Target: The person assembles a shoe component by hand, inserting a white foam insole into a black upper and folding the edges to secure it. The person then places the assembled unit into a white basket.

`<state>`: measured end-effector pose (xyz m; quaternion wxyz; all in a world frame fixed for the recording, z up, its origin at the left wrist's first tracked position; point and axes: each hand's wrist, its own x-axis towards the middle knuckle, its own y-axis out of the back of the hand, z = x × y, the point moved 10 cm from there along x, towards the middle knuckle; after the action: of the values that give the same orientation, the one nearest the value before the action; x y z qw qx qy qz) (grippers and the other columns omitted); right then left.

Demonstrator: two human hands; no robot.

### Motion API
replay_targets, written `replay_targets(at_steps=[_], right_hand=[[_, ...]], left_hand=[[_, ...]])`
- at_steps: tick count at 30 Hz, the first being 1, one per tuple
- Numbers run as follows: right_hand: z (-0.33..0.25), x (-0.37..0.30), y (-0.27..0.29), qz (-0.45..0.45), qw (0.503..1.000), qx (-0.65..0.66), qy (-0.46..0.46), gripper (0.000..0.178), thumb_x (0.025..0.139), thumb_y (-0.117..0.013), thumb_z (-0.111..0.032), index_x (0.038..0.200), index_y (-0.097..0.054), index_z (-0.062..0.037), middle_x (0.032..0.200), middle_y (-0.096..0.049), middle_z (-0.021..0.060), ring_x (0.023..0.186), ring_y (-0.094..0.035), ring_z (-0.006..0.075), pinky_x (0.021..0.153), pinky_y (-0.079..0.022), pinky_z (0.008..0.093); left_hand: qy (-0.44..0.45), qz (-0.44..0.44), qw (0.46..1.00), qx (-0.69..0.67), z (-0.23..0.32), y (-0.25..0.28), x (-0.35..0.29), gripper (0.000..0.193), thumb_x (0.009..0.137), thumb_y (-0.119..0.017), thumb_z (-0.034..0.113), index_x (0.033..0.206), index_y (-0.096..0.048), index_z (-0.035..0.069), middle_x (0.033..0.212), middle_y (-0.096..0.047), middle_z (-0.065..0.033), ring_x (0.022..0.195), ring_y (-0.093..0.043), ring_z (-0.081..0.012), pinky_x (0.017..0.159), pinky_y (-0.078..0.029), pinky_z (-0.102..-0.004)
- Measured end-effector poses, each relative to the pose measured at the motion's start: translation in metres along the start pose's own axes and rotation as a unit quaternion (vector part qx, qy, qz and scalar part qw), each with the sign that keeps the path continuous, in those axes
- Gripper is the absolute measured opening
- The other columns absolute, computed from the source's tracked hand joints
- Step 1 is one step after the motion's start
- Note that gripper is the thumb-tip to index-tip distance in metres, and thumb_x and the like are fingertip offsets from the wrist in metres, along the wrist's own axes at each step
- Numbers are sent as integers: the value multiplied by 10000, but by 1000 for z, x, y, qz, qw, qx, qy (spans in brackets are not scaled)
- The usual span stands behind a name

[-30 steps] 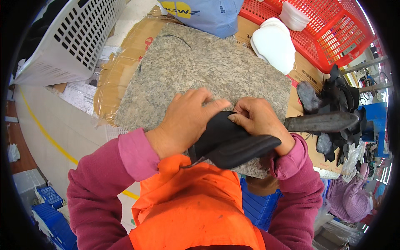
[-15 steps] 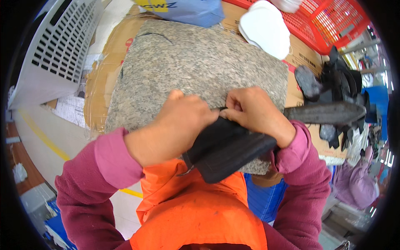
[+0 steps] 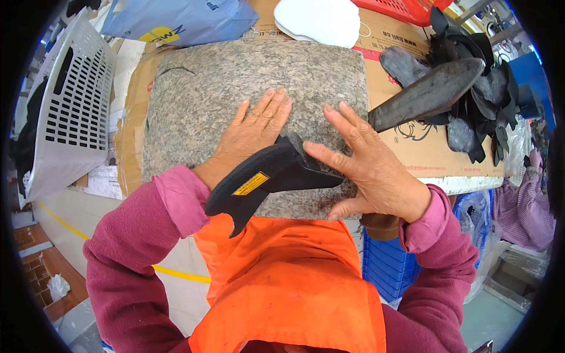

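A black shoe upper (image 3: 282, 173) with a small yellow label lies at the near edge of a speckled stone slab (image 3: 206, 76), part of it jutting out over the orange apron. My left hand (image 3: 253, 126) rests flat on the slab beyond the upper, fingers stretched out, its wrist partly behind the black piece. On the other side, my right hand (image 3: 374, 167) is spread wide, its index fingertip at the upper's top edge and the thumb apart near the slab's front. Neither hand is closed around anything.
Dark shoe-shaped pieces (image 3: 471, 88) pile up at the right, beside a long grey tapered piece (image 3: 429, 94) reaching the slab. White sheets (image 3: 318, 20), a blue bag (image 3: 182, 20) and a red crate (image 3: 400, 7) stand behind. A white perforated basket (image 3: 73, 112) is left; blue crates (image 3: 385, 259) sit below right.
Both hands have let go of the upper's pinched edge and spread open, moving apart and farther onto the slab. The upper now lies turned, its yellow label showing. The view has shifted.
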<state>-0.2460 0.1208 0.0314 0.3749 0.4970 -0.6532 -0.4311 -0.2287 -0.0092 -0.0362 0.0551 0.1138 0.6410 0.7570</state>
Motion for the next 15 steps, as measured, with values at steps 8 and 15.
replay_targets(at_steps=[8,15], right_hand=[[-18,14,-27,22,993,-25,113,673,865,-618,-500,1448,-449,-210,1594,-219,138,1463,-186,401,1135,-210,599],[-29,2,-41,4,988,8,155,599,887,-618,-347,1400,-488,-69,1489,-447,44,1472,-265,229,1169,4,575]], left_hand=[[13,-23,1000,-8,-1,-1,1,838,896,-567,477,1520,-234,27,1586,-220,-187,1488,-180,-318,1162,-177,-562],[-8,-13,1000,-11,0,-1,-1,837,908,-571,467,1530,-214,37,1597,-195,-187,1491,-162,-331,1172,-142,-552]])
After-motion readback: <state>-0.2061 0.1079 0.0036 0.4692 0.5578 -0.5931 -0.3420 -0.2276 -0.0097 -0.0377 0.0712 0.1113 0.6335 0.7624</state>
